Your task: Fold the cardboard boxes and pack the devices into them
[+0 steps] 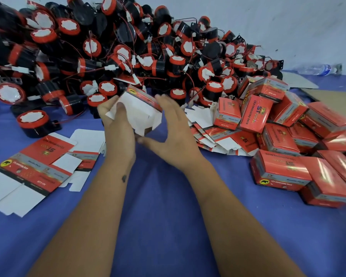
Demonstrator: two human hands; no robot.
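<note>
- On the blue surface (168, 196) at the left we count two flat, unfolded cartons (34, 166), overlapping.
- Behind them a heap of black-and-red devices (108, 47) runs across the back, too many for us to count.
- Our left hand (118, 128) grips the half-folded box (140, 112) held above the surface at the middle, thumb curled onto its white inner flap.
- Our right hand (172, 134) meets the box's right side with fingers nearly straight and spread; the thumb touches its lower corner.
- Right of it lies a sheaf of flat blanks (218, 136), then a pile of folded boxes (288, 136), over a dozen.
- One plastic bottle (318, 69) lies far right.
</note>
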